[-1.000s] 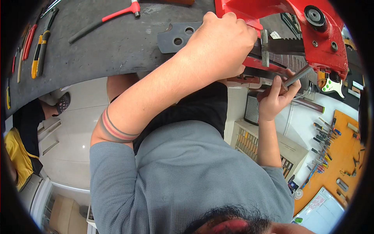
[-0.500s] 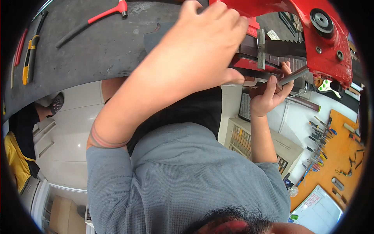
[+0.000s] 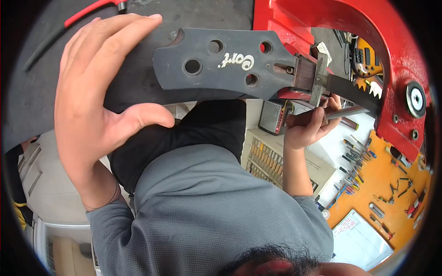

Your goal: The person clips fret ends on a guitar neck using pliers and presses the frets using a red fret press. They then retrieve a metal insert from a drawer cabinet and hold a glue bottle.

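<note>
Dark guitar headstock (image 3: 216,83) lies across the upper centre of the frame, lettering "Cort" inverted, four round holes visible. At its right end a metal crosspiece (image 3: 318,83) spans the neck; a dark bar with a notched edge (image 3: 343,87) runs from there to the red frame (image 3: 400,69), which arches over the upper right and blocks part of the view behind. Upper left: red-and-black hammer (image 3: 85,13) on the dark bench (image 3: 198,14), close to the left fingers. Right of centre: small speaker (image 3: 271,116); beyond it, hand tools over an orange board, whiteboard (image 3: 361,239) at lower right. Left hand (image 3: 92,87): released, at left of frame, fingers extended toward the top, thumb pointing right, spread just beside the headstock's left end. Right hand (image 3: 309,129): below the crosspiece, forearm rising from below, fingers curled around a brown handle (image 3: 299,119) beside a metal rod (image 3: 347,112); full grip partly hidden.
</note>
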The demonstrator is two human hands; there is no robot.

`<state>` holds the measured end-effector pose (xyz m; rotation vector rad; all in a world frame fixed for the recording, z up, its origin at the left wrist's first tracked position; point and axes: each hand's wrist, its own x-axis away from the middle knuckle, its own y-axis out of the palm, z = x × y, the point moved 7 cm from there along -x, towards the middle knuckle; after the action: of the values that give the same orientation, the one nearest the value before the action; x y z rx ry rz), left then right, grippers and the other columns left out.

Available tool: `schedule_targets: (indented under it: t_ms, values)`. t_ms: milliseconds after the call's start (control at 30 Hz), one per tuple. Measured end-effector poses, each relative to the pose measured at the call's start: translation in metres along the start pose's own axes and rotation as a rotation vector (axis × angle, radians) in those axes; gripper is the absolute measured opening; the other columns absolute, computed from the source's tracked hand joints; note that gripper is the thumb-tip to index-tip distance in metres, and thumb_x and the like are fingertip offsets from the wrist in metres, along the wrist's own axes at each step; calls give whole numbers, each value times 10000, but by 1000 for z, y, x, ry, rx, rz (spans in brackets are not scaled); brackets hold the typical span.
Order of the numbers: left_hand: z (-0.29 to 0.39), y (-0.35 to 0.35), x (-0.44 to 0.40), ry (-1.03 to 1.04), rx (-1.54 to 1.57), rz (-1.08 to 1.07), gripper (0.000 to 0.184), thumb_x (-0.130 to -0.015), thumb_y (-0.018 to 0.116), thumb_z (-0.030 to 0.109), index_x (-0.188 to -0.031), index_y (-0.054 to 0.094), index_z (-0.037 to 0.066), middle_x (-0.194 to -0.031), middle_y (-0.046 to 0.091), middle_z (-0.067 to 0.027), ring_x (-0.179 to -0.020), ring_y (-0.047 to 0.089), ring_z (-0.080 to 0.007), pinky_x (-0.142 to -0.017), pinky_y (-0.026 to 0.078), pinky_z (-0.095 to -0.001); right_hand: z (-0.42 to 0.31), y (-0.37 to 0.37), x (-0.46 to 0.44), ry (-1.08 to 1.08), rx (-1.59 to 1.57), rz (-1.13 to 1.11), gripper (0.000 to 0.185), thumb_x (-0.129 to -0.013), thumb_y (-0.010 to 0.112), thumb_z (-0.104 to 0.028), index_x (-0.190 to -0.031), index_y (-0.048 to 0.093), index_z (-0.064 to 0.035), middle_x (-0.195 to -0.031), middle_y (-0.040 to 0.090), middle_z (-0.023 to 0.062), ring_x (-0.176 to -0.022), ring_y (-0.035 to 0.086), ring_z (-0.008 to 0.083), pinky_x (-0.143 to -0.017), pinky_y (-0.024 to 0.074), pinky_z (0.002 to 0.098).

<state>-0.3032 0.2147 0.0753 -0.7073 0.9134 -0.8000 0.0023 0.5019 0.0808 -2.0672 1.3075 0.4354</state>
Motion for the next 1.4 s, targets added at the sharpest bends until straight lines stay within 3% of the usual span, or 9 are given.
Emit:
schedule_targets:
  t_ms: [33, 133, 333, 667, 733, 900, 1033, 1200, 1400]
  values:
    - [1, 2, -3, -18, -20, -19, 1128, -714, 710, 879, -1446, 706, 20, -1363, 736, -172, -1309, 676, -402, -1178, 457, -565, 1, -2, 1, 21, 21, 20, 433, -1037, 654, -215, -1374, 530, 28, -1442, 517, 142, -1266, 493, 245, -1184, 344, 467]
    - [0, 3, -7, -2, -34, -59, 1124, -722, 706, 877, -1438, 706, 10, -1370, 737, -162, -1295, 682, -396, -1190, 446, -554, -2, -2, 2, 25, 84, 73, 420, -1043, 613, -201, -1399, 516, -2, -1306, 549, 129, -1200, 579, 221, -1089, 472, 425]
    - [18, 9, -21, 3, 86, -45, 1103, -708, 726, 880, -1425, 722, 42, -1377, 738, -130, -1299, 680, -367, -1209, 405, -580, 3, -3, 2, 14, 35, 51, 417, -1040, 604, -216, -1393, 518, -10, -1297, 557, 129, -1132, 629, 224, -973, 545, 399]
    - [91, 39, -58, 199, 31, 87, 809, -883, 745, 579, -1464, 675, 20, -1269, 714, -111, -1201, 642, -283, -1046, 449, -472, 0, 1, 1, -19, 25, 41, 374, -1038, 604, -187, -1360, 540, -7, -1528, 520, 193, -1373, 553, 302, -1207, 432, 504]
    - [101, 46, -68, 266, -23, 66, 738, -929, 744, 500, -1477, 661, 13, -1244, 706, -117, -1169, 634, -272, -996, 468, -439, -2, 5, -1, -41, -36, 10, 346, -1067, 635, -156, -1336, 523, 30, -1586, 519, 220, -1561, 429, 369, -1299, 300, 524]
    - [105, 54, -72, 313, -34, 102, 595, -1014, 726, 361, -1486, 646, 7, -1170, 695, -117, -1078, 624, -237, -833, 476, -353, -22, -12, -1, 19, 163, -98, 337, -1028, 655, -117, -1320, 584, 36, -1553, 555, 215, -1609, 384, 389, -1340, 215, 559]
    - [103, 60, -69, 310, -26, 78, 560, -1021, 715, 350, -1464, 653, 11, -1148, 695, -110, -1048, 624, -226, -786, 469, -337, -63, -69, -15, 147, 150, -260, 555, -901, 673, -87, -1415, 586, 103, -1482, 592, 211, -1600, 410, 407, -1355, 199, 585]
    - [86, 61, -46, 294, 130, 80, 532, -1010, 714, 343, -1424, 660, 14, -1128, 696, -106, -1041, 628, -225, -789, 473, -339, -127, -95, -30, 335, 313, -383, 513, -898, 678, -185, -1322, 617, 98, -1373, 600, 215, -1538, 474, 462, -1316, 269, 606]
    - [80, 69, -39, 295, 199, 67, 499, -996, 714, 336, -1377, 668, 17, -1103, 696, -102, -1031, 632, -224, -793, 478, -342, -118, -83, -27, 339, 379, -396, 396, -931, 626, -192, -1242, 592, 52, -1358, 590, 214, -1553, 475, 465, -1292, 341, 613]
